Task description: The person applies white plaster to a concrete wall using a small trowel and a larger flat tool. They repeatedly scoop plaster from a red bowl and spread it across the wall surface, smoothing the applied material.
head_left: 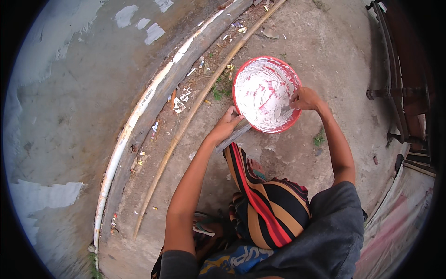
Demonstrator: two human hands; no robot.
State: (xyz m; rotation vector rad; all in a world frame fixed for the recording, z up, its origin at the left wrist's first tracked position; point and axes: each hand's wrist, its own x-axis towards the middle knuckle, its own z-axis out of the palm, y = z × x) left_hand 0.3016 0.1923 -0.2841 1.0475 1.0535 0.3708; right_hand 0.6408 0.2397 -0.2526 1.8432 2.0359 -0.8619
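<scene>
A red basin (298, 78) stands in front of me, its inside coated with thick white paste (262, 90) that shows pink-red streaks. My right hand (305, 98) reaches over the basin's right rim, fingers closed on what looks like a putty knife (285, 110); its greyish blade dips into the paste and the handle is hidden by the fingers. At the near left rim, my left hand (226, 124) is closed on a flat grey strip-like tool (234, 136), which slants below the basin's edge. Whether those fingers also touch the rim, I cannot tell.
To the left, a long bamboo pole (186, 123) lies beside a white pipe (134, 116) along a grey wall (65, 135) with white patches. Litter (180, 104) lies between them. Dark wooden furniture (395, 88) stands at right, above a pale sheet (395, 223). My striped-clothed knee (274, 209) is below the basin.
</scene>
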